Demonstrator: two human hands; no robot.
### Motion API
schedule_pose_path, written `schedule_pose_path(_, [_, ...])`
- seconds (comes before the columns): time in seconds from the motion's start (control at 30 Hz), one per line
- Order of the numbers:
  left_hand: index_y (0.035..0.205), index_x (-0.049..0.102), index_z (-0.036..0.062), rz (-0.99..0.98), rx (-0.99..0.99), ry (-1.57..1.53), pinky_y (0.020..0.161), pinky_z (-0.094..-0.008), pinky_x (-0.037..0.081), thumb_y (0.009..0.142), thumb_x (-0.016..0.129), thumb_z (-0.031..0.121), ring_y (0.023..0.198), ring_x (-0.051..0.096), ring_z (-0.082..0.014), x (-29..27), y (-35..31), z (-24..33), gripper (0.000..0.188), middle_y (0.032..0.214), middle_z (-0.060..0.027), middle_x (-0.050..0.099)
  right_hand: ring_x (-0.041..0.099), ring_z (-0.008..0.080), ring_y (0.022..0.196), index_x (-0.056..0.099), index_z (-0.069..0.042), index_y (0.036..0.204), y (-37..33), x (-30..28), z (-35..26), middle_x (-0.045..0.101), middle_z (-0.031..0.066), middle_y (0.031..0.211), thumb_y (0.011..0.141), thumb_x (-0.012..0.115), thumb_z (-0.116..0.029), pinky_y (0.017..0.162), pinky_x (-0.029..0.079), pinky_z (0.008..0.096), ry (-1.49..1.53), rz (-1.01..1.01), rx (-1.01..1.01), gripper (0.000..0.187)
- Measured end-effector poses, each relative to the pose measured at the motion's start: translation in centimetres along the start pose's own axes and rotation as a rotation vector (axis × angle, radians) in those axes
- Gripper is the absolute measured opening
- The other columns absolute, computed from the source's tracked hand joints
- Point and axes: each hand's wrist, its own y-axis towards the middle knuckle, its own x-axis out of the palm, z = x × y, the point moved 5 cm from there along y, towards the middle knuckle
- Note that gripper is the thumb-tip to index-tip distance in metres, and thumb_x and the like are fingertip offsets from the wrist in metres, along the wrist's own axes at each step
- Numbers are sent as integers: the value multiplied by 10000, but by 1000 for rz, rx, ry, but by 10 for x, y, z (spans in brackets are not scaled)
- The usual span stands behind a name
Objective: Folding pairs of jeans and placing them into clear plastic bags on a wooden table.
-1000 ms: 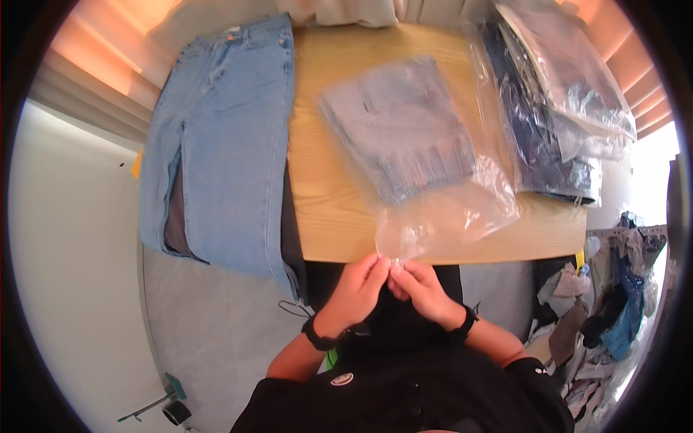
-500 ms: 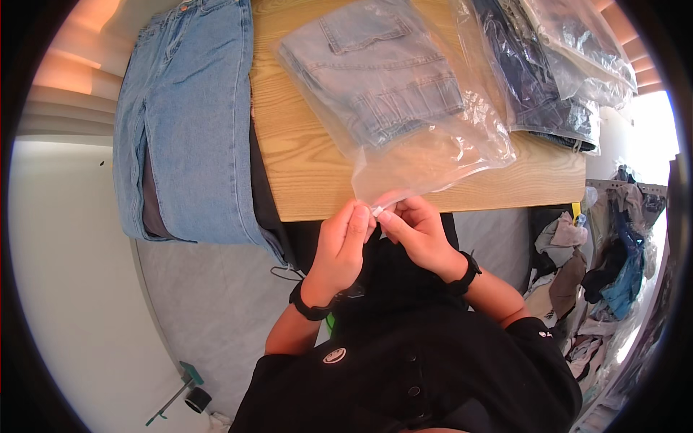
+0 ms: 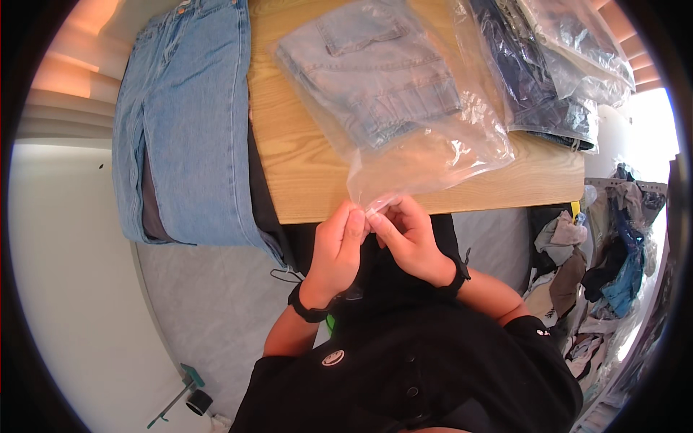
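Observation:
A clear plastic bag lies on the wooden table with folded light-blue jeans inside it. Its near end is gathered and hangs just past the table's front edge. There my left hand pinches the bag's edge between thumb and fingers. Close beside it, my right hand grips the same edge, thumb on top, around a small whitish piece that may be the bag's slider. The fingertips of both hands nearly touch.
Blue jeans drape over the left side of the wooden table. Bagged dark garments are stacked at the far right. Heaped clothes stand beyond the table's right side. A green-handled tool is on the floor at lower left.
Both hands have shifted slightly to the left, the right one a little more, closer to the left. The bag's gathered end moved with them.

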Motion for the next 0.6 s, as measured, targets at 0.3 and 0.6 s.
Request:
schedule_pose_path(0.3, [759,483,-1,3,-25,8,540,-241,353,954,447,177,585,394,-82,-3,-6,-11,266,628,-13,469,506,70,629,540,-49,803,-8,-16,13,530,-7,692,963,477,-222,565,413,218,-83,111,282,244])
schedule_pose_path(0.6, [697,457,31,169,85,-287,521,-224,319,931,429,161,557,403,-80,-48,-21,-20,270,616,-12,452,251,48,443,394,-123,684,-42,-136,-50,331,-38,561,936,447,-229,395,207,222,90,757,112,278])
